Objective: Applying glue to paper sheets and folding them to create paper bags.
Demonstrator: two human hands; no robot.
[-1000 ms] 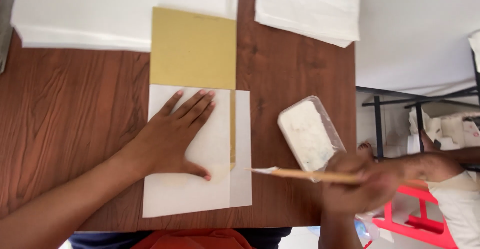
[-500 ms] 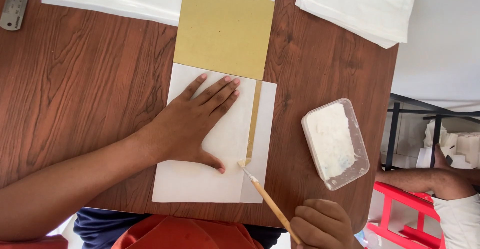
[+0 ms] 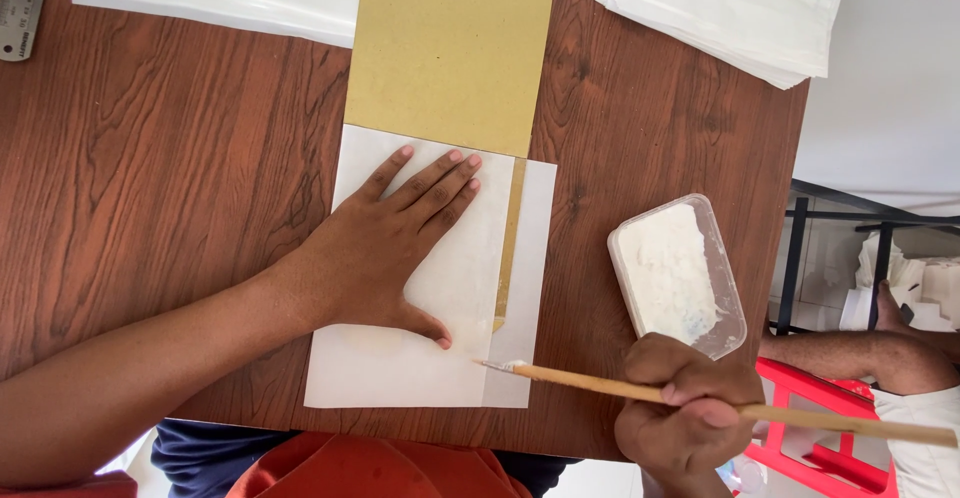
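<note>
The left hand (image 3: 385, 248) is pressed flat, fingers spread, on the white folded paper sheet (image 3: 430, 288). A thin wooden brush (image 3: 600, 382) is gripped by the right hand (image 3: 685, 413), its tip touching the sheet on the brown wooden tabletop (image 3: 170, 158).

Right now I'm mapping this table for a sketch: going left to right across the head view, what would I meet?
Metal ruler → left hand → cardboard strip → paste tub → red stool.

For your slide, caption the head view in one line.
Left hand flattens white paper sheet; right hand holds wooden-handled brush.
</note>
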